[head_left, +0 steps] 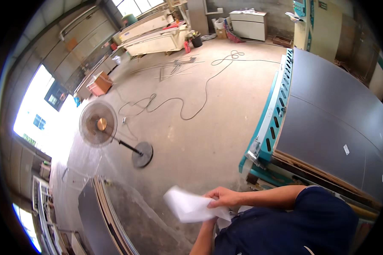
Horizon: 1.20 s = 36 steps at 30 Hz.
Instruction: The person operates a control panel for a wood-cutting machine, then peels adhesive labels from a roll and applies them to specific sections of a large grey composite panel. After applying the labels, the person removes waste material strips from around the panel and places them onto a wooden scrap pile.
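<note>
A white sheet of paper (190,205), bent and partly blurred, is in front of my body at the lower middle. My right hand (224,197) pinches its right side, with the thumb on top and the fingers curled. From the lower edge my left forearm rises to the underside of the paper. My left hand (210,222) is at the lower edge of the sheet, and the paper covers its fingers. Both hands are in the air, to the left of a stack of large dark panels (327,114).
The panels lie beside a teal machine rail (268,123) with slots. A pedestal fan (142,154) stands on the floor at left. Upright boards (100,216) are at lower left. A long cable (206,91) winds across the floor toward scattered strips (174,66) and a white cabinet (248,26).
</note>
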Tool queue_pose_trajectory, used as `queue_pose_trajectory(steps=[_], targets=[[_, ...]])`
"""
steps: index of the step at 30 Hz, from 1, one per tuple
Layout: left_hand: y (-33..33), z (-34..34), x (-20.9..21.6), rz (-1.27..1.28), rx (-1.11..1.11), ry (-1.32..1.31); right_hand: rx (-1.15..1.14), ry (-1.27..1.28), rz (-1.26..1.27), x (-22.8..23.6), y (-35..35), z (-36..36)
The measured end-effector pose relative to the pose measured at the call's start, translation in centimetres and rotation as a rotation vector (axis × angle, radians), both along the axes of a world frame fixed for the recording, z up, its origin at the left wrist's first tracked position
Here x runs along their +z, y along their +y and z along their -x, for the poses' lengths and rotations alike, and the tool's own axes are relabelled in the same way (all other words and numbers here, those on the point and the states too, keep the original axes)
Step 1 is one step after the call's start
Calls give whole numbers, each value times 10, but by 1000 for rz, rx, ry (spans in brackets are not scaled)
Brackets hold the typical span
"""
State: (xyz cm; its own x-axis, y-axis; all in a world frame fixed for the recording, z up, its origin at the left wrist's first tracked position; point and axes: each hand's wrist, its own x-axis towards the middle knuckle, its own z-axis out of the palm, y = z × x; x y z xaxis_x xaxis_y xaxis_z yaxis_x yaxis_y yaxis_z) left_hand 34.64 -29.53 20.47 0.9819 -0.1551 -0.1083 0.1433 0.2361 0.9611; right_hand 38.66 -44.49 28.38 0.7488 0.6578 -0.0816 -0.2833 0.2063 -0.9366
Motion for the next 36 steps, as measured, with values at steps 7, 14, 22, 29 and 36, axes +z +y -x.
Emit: queue_pose_trajectory(steps=[7,14,22,29,36], targets=[[12,-181,-48,362,-549,513,-378,213,-29,-42,-29,-152],[5,-386,-40,-412,-700,409,8,-353,-255,-86,-24,-355],[-29,-640,12,-603,-782,234,262,-28,-197,-8,-100,-562],[-82,-892,38,-458,-524,248,-321,60,-60,-66,-180,-750],[-255,-1118,125,-344,-821,-712,-580,299,688,-62,-277,-949]])
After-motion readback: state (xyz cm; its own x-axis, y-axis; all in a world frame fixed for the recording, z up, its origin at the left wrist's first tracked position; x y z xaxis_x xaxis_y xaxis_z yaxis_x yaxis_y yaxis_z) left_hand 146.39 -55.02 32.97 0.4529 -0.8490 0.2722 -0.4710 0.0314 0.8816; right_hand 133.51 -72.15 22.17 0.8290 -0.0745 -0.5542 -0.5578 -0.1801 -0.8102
